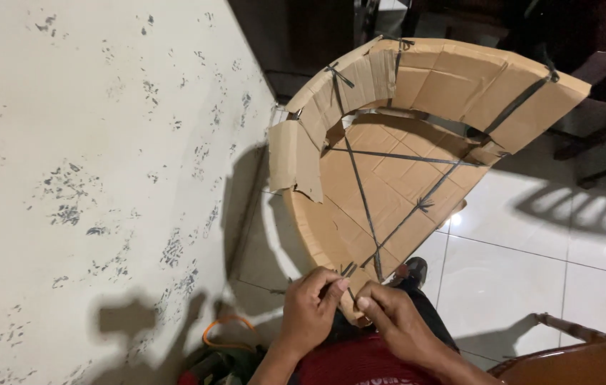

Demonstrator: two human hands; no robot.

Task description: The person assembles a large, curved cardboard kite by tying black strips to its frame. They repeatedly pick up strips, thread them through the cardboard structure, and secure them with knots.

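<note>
A chair wrapped in brown cardboard (pixel 388 192) stands in front of me, tied with dark plastic straps (pixel 360 192) that cross over its seat and back. My left hand (pixel 310 306) and my right hand (pixel 395 321) meet at the seat's near edge. Both pinch the loose ends of a dark strap (pixel 349 281) where the straps join. The fingers of both hands are closed around it.
A stained pale wall (pixel 89 178) fills the left. White floor tiles (pixel 531 242) lie to the right. An orange cord (pixel 228 328) sits low by the wall. A brown wooden piece (pixel 574 356) shows at the bottom right, dark furniture (pixel 602 135) at the back right.
</note>
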